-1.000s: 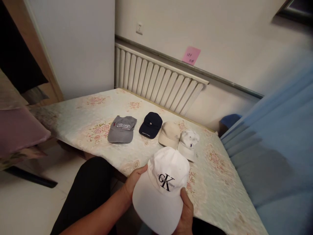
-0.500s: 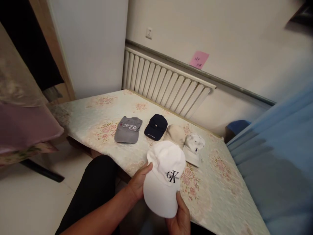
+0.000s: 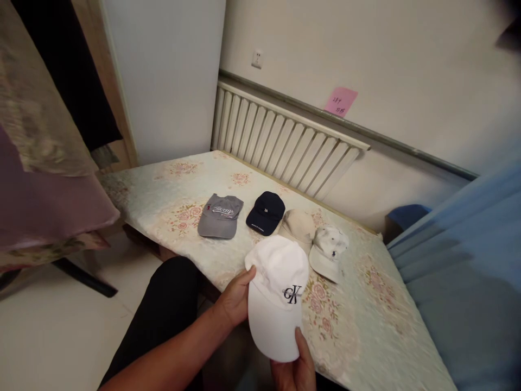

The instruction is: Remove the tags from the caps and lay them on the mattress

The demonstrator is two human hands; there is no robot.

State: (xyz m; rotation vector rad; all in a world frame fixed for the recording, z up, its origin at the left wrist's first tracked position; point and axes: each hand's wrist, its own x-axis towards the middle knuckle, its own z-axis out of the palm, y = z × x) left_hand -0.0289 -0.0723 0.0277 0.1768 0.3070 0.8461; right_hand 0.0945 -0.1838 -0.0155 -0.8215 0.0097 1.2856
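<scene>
I hold a white baseball cap (image 3: 277,293) with a black "CK" logo in both hands, just above the near edge of a floral mattress (image 3: 191,179). My left hand (image 3: 236,296) grips the cap's left side, thumb on the crown. My right hand (image 3: 295,366) pinches the lower edge of the brim from below. Behind the cap lie a grey cap (image 3: 220,215), a navy cap (image 3: 265,212), a beige cap (image 3: 296,225) and a small white cap (image 3: 329,245) in a row on the mattress.
A white radiator (image 3: 285,146) runs along the wall behind the mattress, with a pink sticky note (image 3: 341,101) above it. A blue curtain or sheet (image 3: 464,260) hangs at the right. Pink and floral bedding (image 3: 44,206) sits at the left. My dark trouser leg (image 3: 163,309) is below.
The view has shifted left and back a little. The white cap has turned so its logo faces more to the right, and my right hand has slid lower under the brim.
</scene>
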